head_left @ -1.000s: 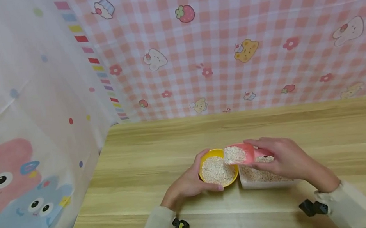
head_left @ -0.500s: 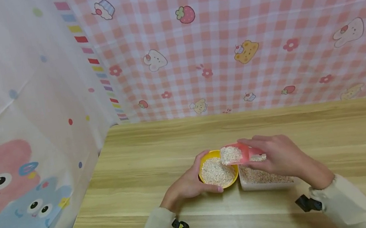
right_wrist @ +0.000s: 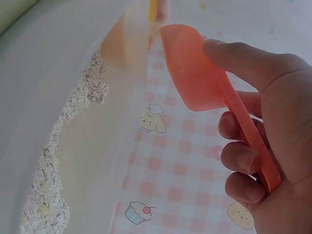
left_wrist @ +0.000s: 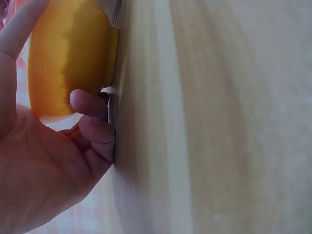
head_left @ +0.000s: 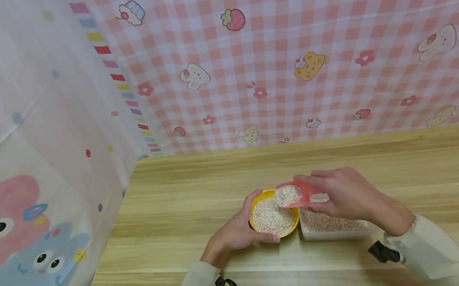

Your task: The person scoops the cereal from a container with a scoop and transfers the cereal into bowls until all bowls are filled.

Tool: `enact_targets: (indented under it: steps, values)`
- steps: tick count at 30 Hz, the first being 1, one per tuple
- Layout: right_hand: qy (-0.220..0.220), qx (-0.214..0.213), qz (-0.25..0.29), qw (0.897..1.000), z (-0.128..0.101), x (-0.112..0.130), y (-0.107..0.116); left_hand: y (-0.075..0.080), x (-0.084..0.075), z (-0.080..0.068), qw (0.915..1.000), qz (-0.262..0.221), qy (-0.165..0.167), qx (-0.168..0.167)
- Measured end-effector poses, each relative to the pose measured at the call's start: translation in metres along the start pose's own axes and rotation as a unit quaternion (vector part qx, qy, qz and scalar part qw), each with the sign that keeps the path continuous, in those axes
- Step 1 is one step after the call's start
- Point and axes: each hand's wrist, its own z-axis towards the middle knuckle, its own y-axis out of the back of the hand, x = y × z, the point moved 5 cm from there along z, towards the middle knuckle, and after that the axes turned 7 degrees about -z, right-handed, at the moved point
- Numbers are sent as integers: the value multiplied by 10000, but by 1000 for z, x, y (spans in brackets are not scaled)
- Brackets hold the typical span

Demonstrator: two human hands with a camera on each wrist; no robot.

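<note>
My left hand (head_left: 236, 231) holds a yellow bowl (left_wrist: 73, 53) by its side, thumb in front and forefinger behind. Pale flakes like rolled oats (head_left: 271, 218) fill much of the bowl, which stands on the table. In the left wrist view, two curled fingers lie low against the tabletop beside its base. My right hand (head_left: 348, 194) grips the handle of a pink-orange scoop (right_wrist: 195, 68), the thumb pressed along the bowl of the scoop. Heaped with flakes (head_left: 288, 195), the scoop overlaps the right part of the yellow bowl in the head view.
Right of the bowl stands a translucent white plastic box (head_left: 334, 234) holding more flakes, partly hidden under my right hand. Wood-patterned tabletop (head_left: 233, 167) surrounds everything. A pink checked cloth (head_left: 218, 65) hangs behind, and a white printed cloth (head_left: 42, 141) on the left.
The right hand has moved the loaded scoop a short way left, further over the bowl. The left hand and the bowl stay about where they were.
</note>
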Motion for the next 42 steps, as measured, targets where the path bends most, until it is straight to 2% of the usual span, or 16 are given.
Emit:
enact_targets:
  steps: [11,25,32,38,42]
  values:
    - [235,-6,-335,9992,3,2,2,1,0,0,9999,81,73,-33]
    - [634,-235,-784,9946,7,7,8,0,2,0,9999,70,56,-48]
    - [684,-121,-983,9927,8,11,10,0,0,-1,9999,56,82,-52]
    - [800,-29,-1199,9896,10,15,12,0,0,-1,9998,138,111,-56]
    - [1049,-160,-1438,9839,10,18,15,0,0,-1,9998,173,107,-47]
